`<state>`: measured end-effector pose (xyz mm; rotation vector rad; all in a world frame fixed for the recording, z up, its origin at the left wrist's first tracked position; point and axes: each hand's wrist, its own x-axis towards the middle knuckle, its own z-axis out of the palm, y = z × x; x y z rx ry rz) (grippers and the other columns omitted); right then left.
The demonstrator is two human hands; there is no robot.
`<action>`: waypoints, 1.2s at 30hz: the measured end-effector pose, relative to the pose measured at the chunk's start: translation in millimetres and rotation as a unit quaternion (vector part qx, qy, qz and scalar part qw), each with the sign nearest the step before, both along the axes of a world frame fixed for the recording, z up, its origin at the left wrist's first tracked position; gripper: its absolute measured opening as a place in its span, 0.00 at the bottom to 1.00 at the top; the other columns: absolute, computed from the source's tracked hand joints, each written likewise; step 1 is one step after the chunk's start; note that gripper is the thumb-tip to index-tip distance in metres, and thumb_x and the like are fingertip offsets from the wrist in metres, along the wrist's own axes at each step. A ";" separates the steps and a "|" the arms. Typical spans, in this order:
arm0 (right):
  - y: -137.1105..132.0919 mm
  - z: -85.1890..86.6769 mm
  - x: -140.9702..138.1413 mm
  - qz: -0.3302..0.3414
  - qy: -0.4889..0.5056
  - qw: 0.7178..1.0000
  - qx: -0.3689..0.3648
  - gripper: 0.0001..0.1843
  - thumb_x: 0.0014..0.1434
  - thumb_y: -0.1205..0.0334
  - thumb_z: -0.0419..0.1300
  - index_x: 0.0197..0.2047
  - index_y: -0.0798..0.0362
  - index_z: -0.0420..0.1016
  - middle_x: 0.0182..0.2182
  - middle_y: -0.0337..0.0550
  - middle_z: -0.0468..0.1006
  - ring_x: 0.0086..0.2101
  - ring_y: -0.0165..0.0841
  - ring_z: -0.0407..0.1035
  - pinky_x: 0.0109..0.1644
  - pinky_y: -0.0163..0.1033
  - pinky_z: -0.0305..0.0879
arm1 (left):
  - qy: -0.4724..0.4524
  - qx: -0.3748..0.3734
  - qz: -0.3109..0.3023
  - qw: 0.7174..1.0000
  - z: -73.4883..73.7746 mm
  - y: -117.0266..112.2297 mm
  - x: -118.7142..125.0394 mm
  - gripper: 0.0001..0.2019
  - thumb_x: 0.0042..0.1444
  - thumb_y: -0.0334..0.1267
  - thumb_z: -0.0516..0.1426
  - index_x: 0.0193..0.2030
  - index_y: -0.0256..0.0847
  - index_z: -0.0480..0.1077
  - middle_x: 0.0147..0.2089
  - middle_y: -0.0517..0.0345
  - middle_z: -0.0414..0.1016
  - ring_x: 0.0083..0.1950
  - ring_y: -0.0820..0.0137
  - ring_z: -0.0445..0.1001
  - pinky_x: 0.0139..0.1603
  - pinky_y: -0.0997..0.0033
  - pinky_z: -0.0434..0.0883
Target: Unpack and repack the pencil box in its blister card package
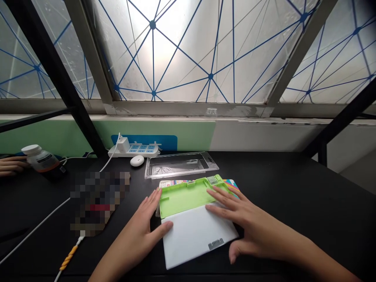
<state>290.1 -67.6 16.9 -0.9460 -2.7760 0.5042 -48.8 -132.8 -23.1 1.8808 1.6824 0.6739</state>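
Observation:
A hinged plastic case lies open on the black table [293,219], with a lime-green tray [185,199] at the far side and a white lid [196,239] at the near side. My left hand [143,223] grips its left side, fingers at the tray's edge and thumb on the lid. My right hand [246,211] spans the case from the right, fingers across the seam between tray and lid. A colourful printed card [173,183] pokes out from beneath the tray, its lower part hidden.
Behind the case stands a clear plastic blister tray [176,165], near a white power strip [138,150] and a small white oval object [137,160]. Further left are a pixelated patch [98,203], a bottle [41,159] and another person's hand [11,165]. A yellow-wrapped cable [68,258] runs along the near edge.

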 end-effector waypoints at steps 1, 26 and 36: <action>5.9 -0.8 3.4 -0.013 0.001 1.000 -0.002 0.56 0.44 0.36 0.72 0.72 0.33 0.53 0.72 0.46 0.51 0.69 0.60 0.43 0.69 0.71 0.40 | 0.008 0.009 -0.004 1.000 -1.1 0.7 1.1 0.38 0.64 0.55 0.55 0.76 0.49 0.45 0.76 0.54 0.45 0.76 0.51 0.45 0.71 0.42 0.54; 46.7 -6.0 24.1 -0.077 0.061 0.992 -0.078 0.47 0.48 0.45 0.73 0.68 0.38 0.62 0.72 0.44 0.53 0.68 0.51 0.52 0.68 0.54 0.56 | -0.111 0.016 0.068 0.991 5.9 2.5 6.7 0.31 0.69 0.59 0.40 0.74 0.49 0.50 0.71 0.50 0.62 0.72 0.53 0.60 0.69 0.46 0.60; 53.7 -15.7 13.1 -0.163 0.185 0.967 -0.059 0.27 0.61 0.44 0.61 0.59 0.49 0.70 0.56 0.52 0.75 0.54 0.47 0.72 0.55 0.51 0.72 | -0.142 0.028 0.103 0.984 4.2 3.9 -0.8 0.34 0.68 0.62 0.34 0.73 0.47 0.50 0.66 0.47 0.70 0.69 0.52 0.64 0.67 0.46 0.60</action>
